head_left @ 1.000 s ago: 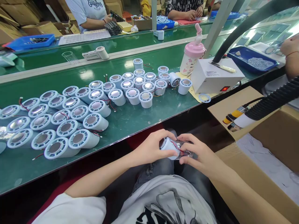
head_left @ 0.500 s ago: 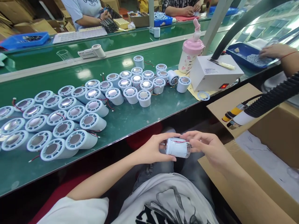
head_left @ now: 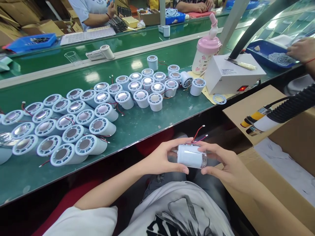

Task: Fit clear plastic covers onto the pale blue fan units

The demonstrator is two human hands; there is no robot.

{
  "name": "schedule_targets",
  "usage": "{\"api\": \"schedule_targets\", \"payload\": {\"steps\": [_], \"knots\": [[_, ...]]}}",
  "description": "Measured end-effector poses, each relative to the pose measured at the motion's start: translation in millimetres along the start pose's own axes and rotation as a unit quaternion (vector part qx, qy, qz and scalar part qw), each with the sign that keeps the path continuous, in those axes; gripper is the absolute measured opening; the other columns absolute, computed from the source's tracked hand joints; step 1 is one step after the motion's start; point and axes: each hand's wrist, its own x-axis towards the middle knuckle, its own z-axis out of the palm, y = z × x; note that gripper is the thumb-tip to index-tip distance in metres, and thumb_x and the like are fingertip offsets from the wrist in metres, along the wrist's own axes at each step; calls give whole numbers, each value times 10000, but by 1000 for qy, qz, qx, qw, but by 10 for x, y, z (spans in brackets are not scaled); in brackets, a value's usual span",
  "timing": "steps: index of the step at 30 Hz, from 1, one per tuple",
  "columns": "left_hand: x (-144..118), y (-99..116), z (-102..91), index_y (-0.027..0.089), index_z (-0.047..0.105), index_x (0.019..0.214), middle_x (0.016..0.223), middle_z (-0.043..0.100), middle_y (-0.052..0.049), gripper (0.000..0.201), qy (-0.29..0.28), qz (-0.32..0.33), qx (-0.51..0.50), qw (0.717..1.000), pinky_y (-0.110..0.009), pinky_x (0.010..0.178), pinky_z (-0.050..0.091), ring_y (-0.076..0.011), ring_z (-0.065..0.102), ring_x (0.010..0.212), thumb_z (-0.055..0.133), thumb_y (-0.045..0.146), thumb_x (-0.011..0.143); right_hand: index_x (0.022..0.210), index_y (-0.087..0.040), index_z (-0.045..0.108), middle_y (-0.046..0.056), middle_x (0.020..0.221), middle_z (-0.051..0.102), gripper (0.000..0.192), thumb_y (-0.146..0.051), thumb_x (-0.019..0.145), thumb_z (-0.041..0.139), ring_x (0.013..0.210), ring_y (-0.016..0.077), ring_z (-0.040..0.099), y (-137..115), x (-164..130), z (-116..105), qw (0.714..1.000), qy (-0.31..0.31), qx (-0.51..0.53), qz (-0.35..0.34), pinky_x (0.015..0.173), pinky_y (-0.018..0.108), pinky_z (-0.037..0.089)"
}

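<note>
Above my lap I hold a pale blue cylindrical part (head_left: 190, 156) on its side, with a clear plastic sleeve around its right end. Thin red wires (head_left: 197, 133) with small white plugs stick up from its far side. My left hand (head_left: 162, 157) is wrapped round the left end, thumb below and fingers over the top. My right hand (head_left: 220, 159) grips the clear end between thumb and fingers. On the green bench (head_left: 137, 126) beyond stand several similar blue cylinders (head_left: 91, 144) with round metal discs on top, some with wires trailing.
A white box (head_left: 231, 73) with a lit red switch stands by a pink-lidded bottle (head_left: 206, 52). A black hose (head_left: 292, 105) reaches in over an open cardboard box (head_left: 292, 141) on my right. At far right a co-worker's hand (head_left: 301, 50) is near a blue tray (head_left: 261, 55).
The wires, which lay along the cylinder, now stand up behind it with their plugs free. My right hand has shifted from the wires to a grip round the clear end.
</note>
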Motion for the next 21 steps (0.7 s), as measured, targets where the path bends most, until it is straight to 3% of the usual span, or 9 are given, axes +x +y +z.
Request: {"api": "schedule_targets", "payload": {"steps": [6, 12, 21], "knots": [[-37, 17, 25, 258, 489, 1373, 1354, 562, -108, 807, 6, 37, 33, 999, -378, 992, 489, -255, 572, 1191, 837, 236, 645, 1185, -331, 556, 15, 1239, 572, 377, -300, 843, 713, 1086, 192, 614, -27, -28, -7, 994, -21, 83, 67, 899, 297, 556], [-27, 15, 11, 292, 496, 1363, 1371, 545, -92, 807, -2, 83, 77, 994, -382, 1013, 476, -257, 548, 1226, 840, 206, 638, 1192, -308, 538, 29, 1156, 595, 384, -337, 848, 707, 1036, 188, 604, -16, -29, -8, 984, -24, 146, 94, 864, 303, 547], [-26, 1, 3, 287, 506, 1357, 1400, 528, -98, 783, -4, 102, 86, 991, -400, 1037, 461, -274, 512, 1277, 834, 226, 649, 1144, -244, 522, 62, 1064, 634, 379, -382, 836, 694, 951, 203, 610, -17, 5, 13, 968, -25, 206, 139, 783, 319, 522]]}}
